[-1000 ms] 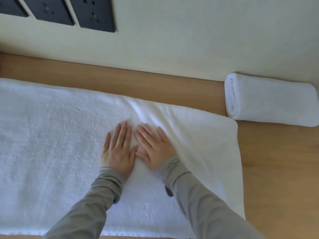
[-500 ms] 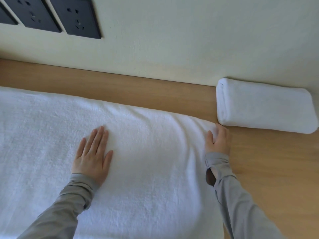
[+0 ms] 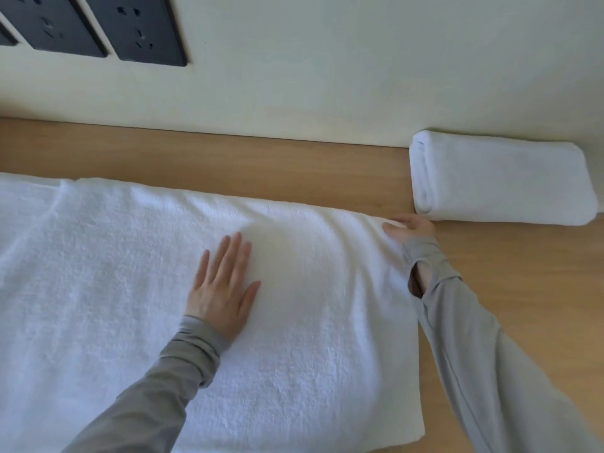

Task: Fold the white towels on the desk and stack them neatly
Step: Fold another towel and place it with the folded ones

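Observation:
A large white towel [image 3: 98,289] lies spread flat over the wooden desk [image 3: 523,289], reaching from the left edge of view to about two thirds across. My left hand [image 3: 222,289] presses flat on its middle, fingers straight. My right hand [image 3: 410,232] grips the towel's far right corner, thumb on top of the cloth and fingers curled at its edge. A second white towel [image 3: 510,181], folded into a thick bundle, lies against the wall at the far right, just beyond my right hand.
A pale wall [image 3: 327,76] runs along the desk's back edge, with several dark socket plates [image 3: 137,31] at the upper left. Bare wood shows in a strip behind the spread towel and to its right.
My hands, side by side at the towel's middle a second ago, parted; the right slid to the far right corner and now grips it. The left hand stays flat on the towel.

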A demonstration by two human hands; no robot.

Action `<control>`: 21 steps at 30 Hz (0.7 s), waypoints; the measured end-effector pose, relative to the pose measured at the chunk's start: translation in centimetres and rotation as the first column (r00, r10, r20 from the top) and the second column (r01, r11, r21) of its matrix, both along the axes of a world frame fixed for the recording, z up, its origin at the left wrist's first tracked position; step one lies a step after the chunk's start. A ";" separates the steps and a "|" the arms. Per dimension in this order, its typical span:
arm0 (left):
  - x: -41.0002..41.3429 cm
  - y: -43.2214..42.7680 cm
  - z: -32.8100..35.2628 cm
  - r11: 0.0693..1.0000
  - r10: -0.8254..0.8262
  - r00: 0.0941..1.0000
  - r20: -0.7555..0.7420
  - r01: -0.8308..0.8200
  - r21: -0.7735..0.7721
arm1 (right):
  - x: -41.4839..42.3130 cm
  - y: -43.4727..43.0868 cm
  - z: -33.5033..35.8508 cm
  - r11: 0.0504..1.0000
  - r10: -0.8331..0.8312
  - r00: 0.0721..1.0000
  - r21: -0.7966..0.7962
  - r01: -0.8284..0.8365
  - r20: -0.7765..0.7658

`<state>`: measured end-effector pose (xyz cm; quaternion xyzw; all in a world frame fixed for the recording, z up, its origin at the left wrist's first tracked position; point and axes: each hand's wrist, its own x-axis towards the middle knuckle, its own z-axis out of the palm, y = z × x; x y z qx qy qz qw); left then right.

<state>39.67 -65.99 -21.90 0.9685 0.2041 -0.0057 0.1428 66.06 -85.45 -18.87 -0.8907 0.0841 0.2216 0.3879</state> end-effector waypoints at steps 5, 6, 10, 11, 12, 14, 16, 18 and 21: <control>3.7 -1.9 -1.0 0.989 -0.132 0.990 -0.051 0.135 0.053 | -0.5 -1.5 1.3 0.981 -0.139 0.981 0.155 0.117 0.139; 3.6 -1.8 -1.3 0.989 -0.133 0.990 -0.045 0.136 0.064 | -0.2 -1.8 1.7 0.973 -0.169 0.971 0.184 0.138 0.167; 3.4 -1.8 -1.7 0.986 -0.139 0.989 -0.048 0.143 0.084 | 0.3 -1.3 1.1 0.998 -0.058 0.955 0.044 0.047 0.289; 3.5 -1.8 -1.7 0.986 -0.137 0.989 -0.052 0.141 0.085 | -0.1 -0.8 0.4 0.994 0.063 0.944 -0.103 -0.031 0.325; 3.6 -1.9 -1.7 0.987 -0.134 0.989 -0.057 0.139 0.085 | -0.6 -0.4 -0.1 0.951 0.209 0.914 -0.289 -0.107 0.348; 3.5 -1.9 -1.9 0.987 -0.129 0.990 -0.065 0.134 0.093 | -1.9 0.2 -0.7 0.788 0.410 0.830 -0.605 -0.114 0.377; 3.5 -2.0 -2.0 0.986 -0.126 0.990 -0.068 0.132 0.100 | -4.1 1.4 -0.5 0.730 0.408 0.768 -0.681 0.050 0.494; 3.7 -2.0 -2.0 0.986 -0.125 0.989 -0.077 0.132 0.100 | -7.7 4.3 -0.7 0.835 0.435 0.648 -0.550 -0.031 0.625; 3.7 -2.0 -1.9 0.986 -0.126 0.988 -0.085 0.134 0.102 | -13.3 9.1 -2.3 0.630 0.767 0.382 -0.497 -0.596 0.515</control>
